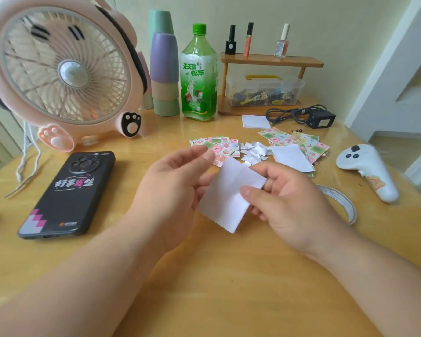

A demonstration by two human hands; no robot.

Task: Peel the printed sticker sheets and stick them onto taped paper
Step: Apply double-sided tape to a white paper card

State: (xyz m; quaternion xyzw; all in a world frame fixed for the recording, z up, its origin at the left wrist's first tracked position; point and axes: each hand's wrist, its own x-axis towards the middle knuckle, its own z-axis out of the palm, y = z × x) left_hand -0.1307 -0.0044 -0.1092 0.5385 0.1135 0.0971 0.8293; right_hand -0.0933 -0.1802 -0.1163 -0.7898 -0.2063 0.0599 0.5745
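Both hands, left hand (170, 188) and right hand (287, 203), pinch a blank white paper slip (229, 193) above the desk (229, 276), near colourful sticker sheets (219, 145).

White paper sheet (231, 193): blank, rectangular; held above the tabletop (229, 276), tilted with one corner pointing down. The right hand (289, 203) pinches its right edge under the thumb, and the left hand (170, 186) has its fingers behind the left edge.
Left pile (216, 145) of printed sticker sheets: pink-and-green squares, overlapping, lying flat beyond the hands.
Right pile (299, 142): same print, fanned out, partly covered by a second white sheet (293, 158).
Backing scraps (253, 150): small torn white pieces, heaped between the two piles.
Tape roll (340, 203): flat on the tabletop, just right of the right hand.
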